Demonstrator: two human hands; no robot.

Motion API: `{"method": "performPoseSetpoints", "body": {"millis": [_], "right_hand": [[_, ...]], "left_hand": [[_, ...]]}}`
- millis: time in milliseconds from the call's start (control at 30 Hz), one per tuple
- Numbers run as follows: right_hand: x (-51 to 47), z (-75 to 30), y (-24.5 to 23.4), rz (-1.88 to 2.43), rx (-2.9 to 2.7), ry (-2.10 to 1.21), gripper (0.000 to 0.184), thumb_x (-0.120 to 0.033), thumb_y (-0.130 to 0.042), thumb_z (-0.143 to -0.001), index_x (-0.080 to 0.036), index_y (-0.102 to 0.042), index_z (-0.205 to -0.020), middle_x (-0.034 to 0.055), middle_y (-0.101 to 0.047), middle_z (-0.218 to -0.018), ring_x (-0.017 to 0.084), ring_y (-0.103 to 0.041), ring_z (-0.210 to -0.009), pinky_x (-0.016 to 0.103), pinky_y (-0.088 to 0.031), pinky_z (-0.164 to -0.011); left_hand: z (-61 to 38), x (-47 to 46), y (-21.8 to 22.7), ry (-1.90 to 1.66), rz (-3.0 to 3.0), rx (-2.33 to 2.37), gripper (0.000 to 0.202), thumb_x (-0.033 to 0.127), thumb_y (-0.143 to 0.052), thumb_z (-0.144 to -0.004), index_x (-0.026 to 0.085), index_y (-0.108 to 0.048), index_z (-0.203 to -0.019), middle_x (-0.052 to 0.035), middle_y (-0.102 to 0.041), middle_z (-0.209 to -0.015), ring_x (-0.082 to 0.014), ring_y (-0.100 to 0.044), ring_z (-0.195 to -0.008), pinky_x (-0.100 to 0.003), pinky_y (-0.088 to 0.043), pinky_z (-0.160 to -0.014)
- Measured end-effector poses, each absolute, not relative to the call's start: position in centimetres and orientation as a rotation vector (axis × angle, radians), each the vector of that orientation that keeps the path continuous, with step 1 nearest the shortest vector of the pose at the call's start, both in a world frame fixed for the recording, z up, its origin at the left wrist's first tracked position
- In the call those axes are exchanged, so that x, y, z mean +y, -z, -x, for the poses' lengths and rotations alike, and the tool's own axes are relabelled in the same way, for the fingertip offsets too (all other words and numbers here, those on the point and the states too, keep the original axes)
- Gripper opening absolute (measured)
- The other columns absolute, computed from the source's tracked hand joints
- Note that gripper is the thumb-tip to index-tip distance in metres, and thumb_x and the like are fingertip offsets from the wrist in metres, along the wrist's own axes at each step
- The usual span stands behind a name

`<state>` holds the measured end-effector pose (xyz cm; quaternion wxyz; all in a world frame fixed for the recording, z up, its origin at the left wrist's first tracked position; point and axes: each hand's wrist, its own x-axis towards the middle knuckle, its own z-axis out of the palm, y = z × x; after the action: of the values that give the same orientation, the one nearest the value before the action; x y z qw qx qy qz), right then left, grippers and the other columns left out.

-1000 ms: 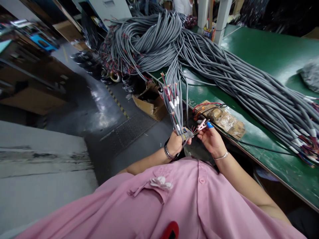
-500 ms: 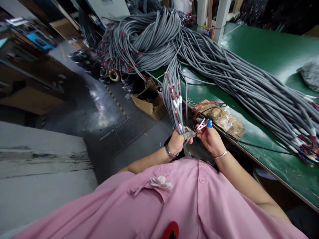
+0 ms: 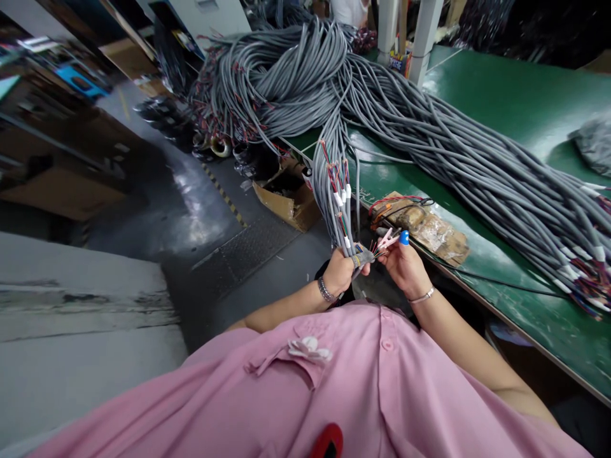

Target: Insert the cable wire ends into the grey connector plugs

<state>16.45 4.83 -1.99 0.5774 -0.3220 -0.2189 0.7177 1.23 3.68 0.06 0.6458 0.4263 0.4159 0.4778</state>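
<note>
My left hand (image 3: 338, 273) is closed around a grey cable (image 3: 363, 257), whose stripped end points right and fans out into thin coloured wires (image 3: 375, 250). Close by, my right hand (image 3: 407, 270) pinches a small pale pink clip-like tool (image 3: 387, 238) at those wires. A blue cover (image 3: 404, 237) sits on the right thumb. Its other fingertips are partly hidden. Just above my left hand hang several grey cable ends with white sleeves (image 3: 342, 196) and bare coloured wires.
A large heap of grey cables (image 3: 286, 83) spreads along the green table (image 3: 496, 83). A tape-wrapped wooden block (image 3: 429, 229) lies near the table's edge with red and black leads. Below stands an open cardboard box (image 3: 286, 203); a pale cabinet (image 3: 86, 305) is at left.
Both hands stay almost in place, at the same wires. The right thumb and pink tool have shifted very slightly to the right; the view has moved a little.
</note>
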Motion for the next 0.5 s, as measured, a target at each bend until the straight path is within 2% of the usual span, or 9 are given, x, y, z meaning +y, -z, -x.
{"method": "performPoseSetpoints", "body": {"millis": [133,267,500], "right_hand": [[5.18,-16.38,2.06,0.720,-0.421,-1.710,0.040,-0.058,-0.074,-0.070,-0.021,-0.068,-0.082,-0.0015,-0.068,-0.075,0.009,-0.059,-0.063,0.019,-0.049,-0.056],[5.32,-16.12,2.29,0.704,-0.388,-1.681,0.035,-0.053,-0.075,-0.072,-0.020,-0.068,-0.081,-0.0019,-0.067,-0.071,0.008,-0.057,-0.060,0.020,-0.049,-0.058],[5.01,-16.16,2.29,0.687,-0.331,-1.720,0.041,-0.062,-0.070,-0.071,-0.022,-0.065,-0.077,-0.0011,-0.069,-0.077,0.011,-0.061,-0.065,0.022,-0.048,-0.059]], "left_hand": [[-1.27,3.68,0.02,-1.083,-0.983,0.962,0.024,0.034,-0.072,-0.070,0.013,-0.062,-0.063,-0.0003,-0.058,-0.048,-0.0094,-0.050,-0.043,-0.022,-0.038,-0.046],[-1.25,3.66,0.12,-1.080,-1.004,0.990,0.027,0.037,-0.072,-0.070,0.013,-0.062,-0.062,-0.0005,-0.058,-0.048,-0.0093,-0.050,-0.043,-0.023,-0.038,-0.047],[-1.15,3.57,0.17,-1.082,-0.994,0.986,0.022,0.032,-0.070,-0.071,0.014,-0.062,-0.062,-0.0004,-0.058,-0.048,-0.0095,-0.050,-0.043,-0.023,-0.037,-0.047]]}}
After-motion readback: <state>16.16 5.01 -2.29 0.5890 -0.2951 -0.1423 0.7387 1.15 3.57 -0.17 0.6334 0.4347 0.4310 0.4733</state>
